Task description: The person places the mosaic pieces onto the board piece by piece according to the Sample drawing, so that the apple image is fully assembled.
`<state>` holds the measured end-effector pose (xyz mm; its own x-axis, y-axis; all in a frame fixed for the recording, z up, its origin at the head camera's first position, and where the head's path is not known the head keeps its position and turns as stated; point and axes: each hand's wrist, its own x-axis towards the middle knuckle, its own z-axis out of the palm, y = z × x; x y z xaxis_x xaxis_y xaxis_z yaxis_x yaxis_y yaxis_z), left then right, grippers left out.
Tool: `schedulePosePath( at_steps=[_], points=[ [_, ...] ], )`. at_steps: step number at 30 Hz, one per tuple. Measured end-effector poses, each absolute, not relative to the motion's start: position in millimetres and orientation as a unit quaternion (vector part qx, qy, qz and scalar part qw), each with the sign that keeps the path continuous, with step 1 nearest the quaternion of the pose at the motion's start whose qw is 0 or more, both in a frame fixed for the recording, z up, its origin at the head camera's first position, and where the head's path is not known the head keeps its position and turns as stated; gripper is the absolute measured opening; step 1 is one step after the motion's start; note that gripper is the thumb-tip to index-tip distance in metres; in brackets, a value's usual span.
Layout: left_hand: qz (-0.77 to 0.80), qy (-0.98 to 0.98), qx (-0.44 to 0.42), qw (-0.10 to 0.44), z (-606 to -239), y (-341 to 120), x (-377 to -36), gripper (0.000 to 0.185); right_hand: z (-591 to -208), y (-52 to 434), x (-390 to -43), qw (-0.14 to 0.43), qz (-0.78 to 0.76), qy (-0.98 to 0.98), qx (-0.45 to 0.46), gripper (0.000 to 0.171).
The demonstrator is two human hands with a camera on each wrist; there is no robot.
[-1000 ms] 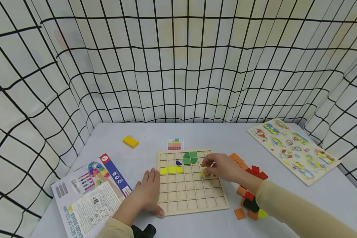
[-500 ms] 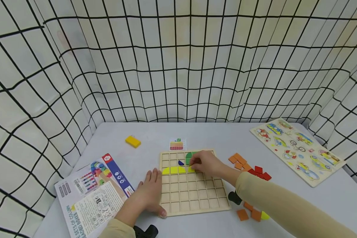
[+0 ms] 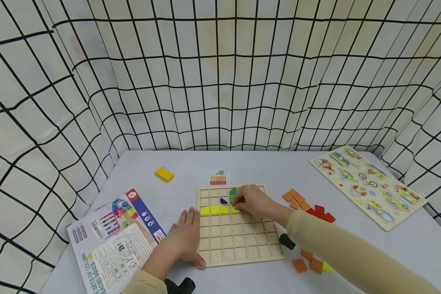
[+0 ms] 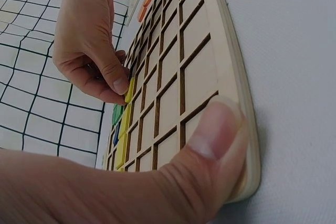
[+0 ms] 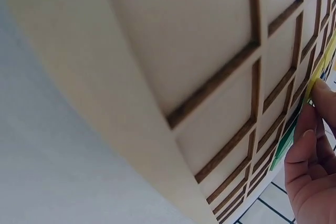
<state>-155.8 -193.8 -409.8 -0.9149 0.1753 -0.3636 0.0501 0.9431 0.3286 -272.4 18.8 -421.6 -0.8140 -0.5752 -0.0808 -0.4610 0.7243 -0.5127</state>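
A wooden grid board (image 3: 220, 243) lies on the white table. My right hand (image 3: 250, 200) is over its upper part and pinches a yellow tile (image 4: 129, 91) between thumb and fingers, at a cell right of the row of yellow tiles (image 3: 214, 210). Fingers partly cover that tile. Just above the row are a small dark blue piece (image 3: 223, 201) and green pieces (image 3: 232, 193), the latter partly hidden by the right hand. Along the board's left edge my left hand (image 3: 185, 241) lies with fingers extended, its thumb (image 4: 212, 132) pressing on the near corner.
Orange tiles (image 3: 294, 197) and red tiles (image 3: 319, 210) lie loose to the right, some under the sleeve. A pattern card (image 3: 219, 178) and yellow block (image 3: 164, 174) are behind. A printed box (image 3: 117, 245) lies left, a picture puzzle board (image 3: 367, 185) far right. Black netting (image 3: 220, 85) surrounds the table.
My right hand has moved left across the board with the yellow tile, up to the end of the yellow row, and has barely shifted in the last half second. The left hand stays put.
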Motion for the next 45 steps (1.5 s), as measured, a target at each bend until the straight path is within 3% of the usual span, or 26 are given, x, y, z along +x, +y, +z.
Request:
schedulePosePath(
  at_steps=[16, 34, 45],
  points=[
    [0.159, 0.966, 0.056, 0.198, -412.2, -194.3, -156.4, 0.135, -413.6, 35.4, -267.6, 0.089, -0.245, 0.923, -0.282, 0.007],
    [0.159, 0.964, 0.049, 0.206, -407.2, -193.2, -156.6, 0.134, -398.4, 243.3, -238.4, 0.083, -0.247, 0.953, -0.152, 0.016],
    [0.157, 0.964, 0.049, 0.209, -407.6, -189.9, -157.8, 0.134, -422.0, 295.4, -217.3, 0.156, -0.241, 0.943, -0.17, 0.024]
  ],
)
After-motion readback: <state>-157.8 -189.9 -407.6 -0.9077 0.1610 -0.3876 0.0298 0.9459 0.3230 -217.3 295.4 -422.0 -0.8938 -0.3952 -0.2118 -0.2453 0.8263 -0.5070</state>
